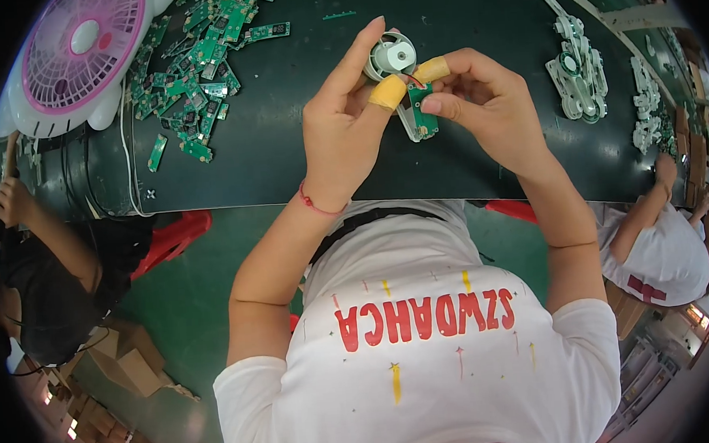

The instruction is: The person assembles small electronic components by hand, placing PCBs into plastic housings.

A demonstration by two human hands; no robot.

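Note:
My left hand [346, 108] is closed around a small white fan housing [394, 56] with a round motor at its top. Yellow tape wraps the left thumb, and the same tape covers a finger of my right hand [477, 100]. Between the right thumb and fingers I pinch a green circuit board [422, 113], held just below the round motor and against the housing's white lower part [408, 126]. A short red wire shows near the taped fingertips, beside the board's upper end. The palm side of the left hand is hidden.
A heap of green circuit boards [200, 85] covers the table's left. Beyond it stands a pink and white desk fan [84, 39], its cable [129, 154] running down. White fan housings [578, 86] lie in a row at right. Co-workers sit on both sides; cardboard boxes [127, 357] stand lower left.

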